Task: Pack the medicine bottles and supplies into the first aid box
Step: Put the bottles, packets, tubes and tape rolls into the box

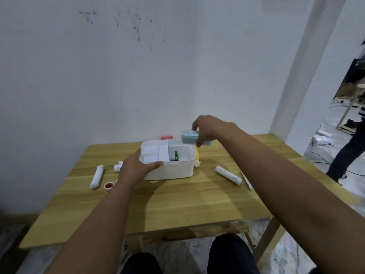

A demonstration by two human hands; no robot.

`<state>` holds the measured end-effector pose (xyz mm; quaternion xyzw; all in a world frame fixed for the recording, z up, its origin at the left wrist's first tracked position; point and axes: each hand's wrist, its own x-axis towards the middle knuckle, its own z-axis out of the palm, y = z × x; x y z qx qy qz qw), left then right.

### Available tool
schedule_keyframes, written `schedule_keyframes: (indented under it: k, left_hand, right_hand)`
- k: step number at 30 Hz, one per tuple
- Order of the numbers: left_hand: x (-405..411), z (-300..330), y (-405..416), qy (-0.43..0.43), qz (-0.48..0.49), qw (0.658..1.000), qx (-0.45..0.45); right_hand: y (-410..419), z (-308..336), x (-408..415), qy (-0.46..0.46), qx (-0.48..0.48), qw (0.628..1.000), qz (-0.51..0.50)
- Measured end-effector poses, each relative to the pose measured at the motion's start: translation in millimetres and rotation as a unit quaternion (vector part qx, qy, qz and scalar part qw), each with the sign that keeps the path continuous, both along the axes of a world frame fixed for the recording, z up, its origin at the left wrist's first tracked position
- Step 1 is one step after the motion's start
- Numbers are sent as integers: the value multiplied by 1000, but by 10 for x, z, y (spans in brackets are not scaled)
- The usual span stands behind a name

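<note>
A white first aid box (173, 169) stands open in the middle of the wooden table (177, 202). A white inner tray (154, 152) covers its left half, and a green packet (175, 155) shows in the open right half. My left hand (136, 168) grips the box's front left corner. My right hand (209, 131) holds a pale blue pack (188, 137) above the box's back right corner. A white roll (228, 174) and a thin white stick (246, 180) lie to the right. Left of the box lie a white tube (96, 176), a small bottle (117, 167) and red tape (108, 186).
A yellow item (197, 155) leans against the box's right side, with a red object (166, 137) behind the box. The wall is close behind the table. A person's legs (347, 153) and cables on the floor are at the far right.
</note>
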<state>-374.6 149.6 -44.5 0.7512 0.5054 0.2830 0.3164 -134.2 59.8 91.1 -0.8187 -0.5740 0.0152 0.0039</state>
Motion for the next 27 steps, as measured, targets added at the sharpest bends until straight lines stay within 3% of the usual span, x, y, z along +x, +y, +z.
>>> schedule_keyframes:
  k: [6, 15, 18, 24, 27]
  left_hand:
    - [0, -30, 27, 4, -5, 1000, 1]
    - [29, -81, 65, 10, -1, 1000, 16]
    - [16, -83, 69, 11, -5, 1000, 19]
    - [6, -56, 64, 15, 2, 1000, 8]
    - [3, -60, 77, 20, 0, 1000, 8]
  right_hand:
    - [347, -294, -424, -46, -109, 991, 63]
    - [407, -324, -584, -131, -127, 980, 83]
    - [443, -454, -599, -80, -117, 985, 95]
    - [542, -619, -484, 168, -94, 981, 21]
    - [526, -622, -459, 165, -77, 983, -1]
